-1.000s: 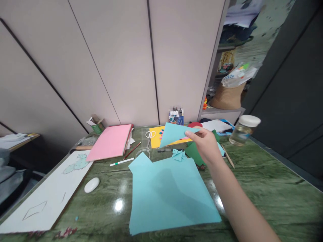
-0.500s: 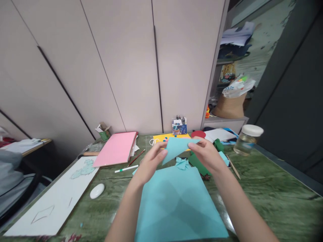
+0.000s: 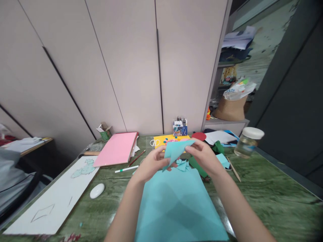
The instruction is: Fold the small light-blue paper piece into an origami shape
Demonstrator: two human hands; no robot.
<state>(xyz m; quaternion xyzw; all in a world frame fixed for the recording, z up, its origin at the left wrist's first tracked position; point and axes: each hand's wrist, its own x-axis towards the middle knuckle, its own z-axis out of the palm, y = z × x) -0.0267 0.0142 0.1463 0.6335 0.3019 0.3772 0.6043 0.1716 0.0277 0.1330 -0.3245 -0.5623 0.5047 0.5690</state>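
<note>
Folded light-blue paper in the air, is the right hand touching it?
Touching. The head view shows the right hand with its thumb laid over the right end of the folded light-blue paper.

Green marbled table (image 3: 267, 188), blue paper sheets (image 3: 179, 208), pink folder (image 3: 116, 149), white drawing board (image 3: 50, 201)

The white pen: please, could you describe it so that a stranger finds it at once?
On the green table, find the large pink folder towards the back. Just in front of its near right corner lies the white pen. Its green band sets it apart from the dark red pencil near it.
</note>
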